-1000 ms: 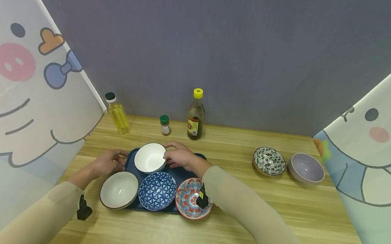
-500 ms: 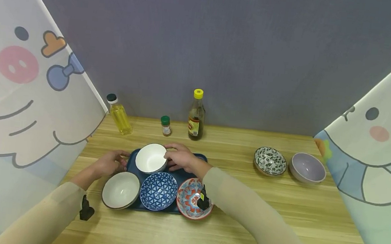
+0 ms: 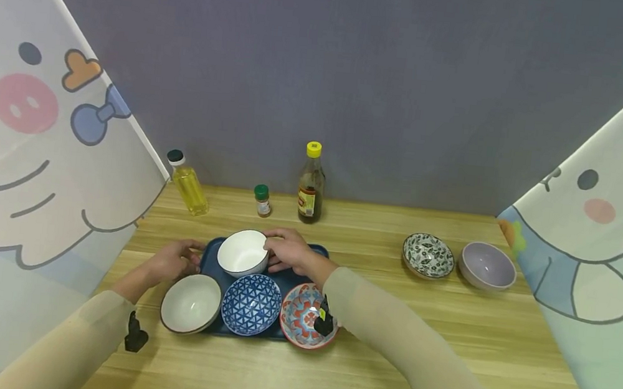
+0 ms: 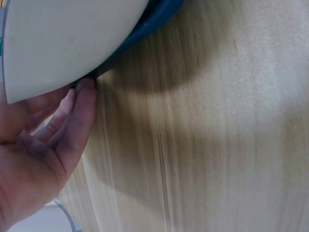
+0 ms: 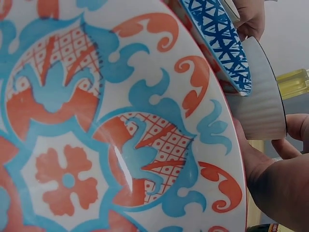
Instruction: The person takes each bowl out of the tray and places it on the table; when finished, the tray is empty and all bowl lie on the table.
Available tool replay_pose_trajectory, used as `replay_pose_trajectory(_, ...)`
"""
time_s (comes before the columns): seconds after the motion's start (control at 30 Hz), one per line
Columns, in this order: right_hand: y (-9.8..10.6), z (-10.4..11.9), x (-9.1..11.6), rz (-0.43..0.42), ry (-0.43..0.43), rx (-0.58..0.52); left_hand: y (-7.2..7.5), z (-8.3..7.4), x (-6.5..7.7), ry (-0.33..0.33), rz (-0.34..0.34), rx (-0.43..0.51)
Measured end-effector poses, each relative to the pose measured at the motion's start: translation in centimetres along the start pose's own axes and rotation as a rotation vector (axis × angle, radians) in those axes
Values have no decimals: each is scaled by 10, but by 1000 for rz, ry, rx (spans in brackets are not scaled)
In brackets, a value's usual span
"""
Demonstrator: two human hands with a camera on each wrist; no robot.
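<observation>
In the head view a dark blue tray [image 3: 210,255] holds bowls in two rows. My right hand [image 3: 290,250] grips the right side of a white bowl [image 3: 242,252] at the tray's back left, with fingers and thumb around its rim. My left hand [image 3: 174,259] holds the tray's left edge; in the left wrist view its fingertips [image 4: 86,87] meet the edge beneath a cream bowl [image 4: 63,43]. In front stand that cream bowl, a blue triangle-patterned bowl [image 3: 252,305] and a red floral bowl [image 3: 299,318], partly hidden by the right sleeve.
Along the back wall stand a yellow oil bottle [image 3: 190,189], a green-capped spice jar [image 3: 262,202] and a yellow-capped bottle of dark sauce [image 3: 310,188]. A black-and-white leaf-patterned bowl [image 3: 427,256] and a lilac bowl [image 3: 487,266] sit at the right of the wooden table [image 3: 362,375].
The white bowl has shifted slightly to the right on the tray, with my right hand on it. My left hand keeps its place at the tray's edge; the other bowls stay put.
</observation>
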State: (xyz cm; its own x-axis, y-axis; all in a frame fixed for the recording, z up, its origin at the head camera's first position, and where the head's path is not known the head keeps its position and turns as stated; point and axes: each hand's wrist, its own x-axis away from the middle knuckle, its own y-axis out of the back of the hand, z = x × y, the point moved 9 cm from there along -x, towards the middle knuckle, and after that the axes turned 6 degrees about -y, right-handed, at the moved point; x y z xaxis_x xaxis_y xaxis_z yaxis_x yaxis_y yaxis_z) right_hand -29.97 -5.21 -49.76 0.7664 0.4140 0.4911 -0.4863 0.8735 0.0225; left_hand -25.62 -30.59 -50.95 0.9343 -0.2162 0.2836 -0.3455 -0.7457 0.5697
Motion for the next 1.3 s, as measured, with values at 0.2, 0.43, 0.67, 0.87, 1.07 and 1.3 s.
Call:
replay_pose_trajectory(0.2, 2, 0, 2, 5, -1, 9, 0, 2, 1, 9, 0, 4)
replay_pose_trajectory(0.43, 10, 8, 6, 7, 10, -12, -1, 0, 2, -14, -3, 14)
replay_pose_trajectory(0.67, 25, 22, 15, 12, 40, -41, -2, 1, 2, -27, -1, 41)
replay_pose_trajectory(0.87, 40, 30, 28, 9, 42, -46, -1, 1, 1, -42, 6, 38)
replay_pose_trajectory(1.07, 56, 33, 41, -12, 43, -54, 0, 3, 1, -42, 7, 37)
replay_pose_trajectory(1.3, 78, 31, 52, -68, 50, -82, 0, 5, 0, -57, 6, 48)
